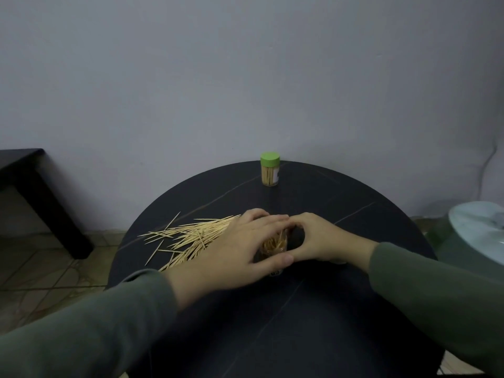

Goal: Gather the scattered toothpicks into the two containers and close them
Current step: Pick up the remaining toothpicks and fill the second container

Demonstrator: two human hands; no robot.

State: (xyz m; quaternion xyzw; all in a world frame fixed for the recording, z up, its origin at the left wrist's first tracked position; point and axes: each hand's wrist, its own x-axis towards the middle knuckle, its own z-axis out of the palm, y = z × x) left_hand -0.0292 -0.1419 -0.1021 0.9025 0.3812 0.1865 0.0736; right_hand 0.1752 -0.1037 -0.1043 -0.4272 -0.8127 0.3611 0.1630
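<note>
Round dark table (341, 203), thin pale veins across the top, set against a plain grey wall (245, 64).

Item 1: closed container (270, 169), clear body packed with toothpicks, green lid on, upright at the table's 12 o'clock edge, well apart from both hands.

Item 2: open container (273, 245), clear, no lid on it, toothpicks standing inside; at the table's centre, between the two hands.

Item 3: loose toothpicks (188, 237), a fanned heap lying flat at 9 to 10 o'clock of the open container, partly under the left hand.

Left hand (240, 249): green sleeve, fingers (268, 221) curled over the far side of the open container, thumb on its near side, clamped round it.

Right hand (319, 238): green sleeve, fingers (294, 221) bent and meeting the left fingertips above the container mouth; whether they pinch anything cannot be told.

Other: dark low bench (41, 197) at 9 o'clock, off the table; pale round object (480, 227) at 3 o'clock; tiled floor (41, 268) below.
</note>
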